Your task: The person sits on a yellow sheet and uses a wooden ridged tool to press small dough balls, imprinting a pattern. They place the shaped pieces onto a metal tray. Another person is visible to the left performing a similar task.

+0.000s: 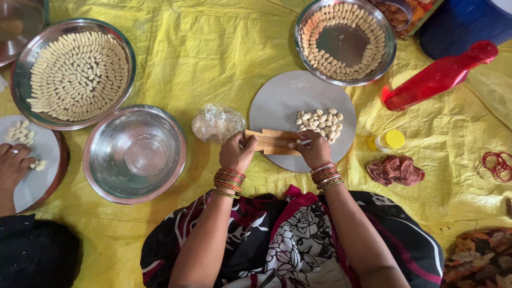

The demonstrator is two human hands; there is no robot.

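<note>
A small ridged wooden board (273,142) lies across the near edge of a round grey board (290,96). My left hand (237,152) grips the wooden board's left end. My right hand (313,149) rests on its right end, fingers pressed down on it; what lies under them is hidden. A heap of small shaped dough shells (321,122) sits on the grey board just beyond my right hand. A clear plastic bag with dough (216,123) lies left of the boards.
A steel plate full of shaped shells (77,74) is far left, another (345,40) at the top. An empty steel bowl (134,153), red bottle (440,77), small yellow-capped jar (388,141) and crumpled cloth (396,169) lie around. Another person's hand (13,165) works at left.
</note>
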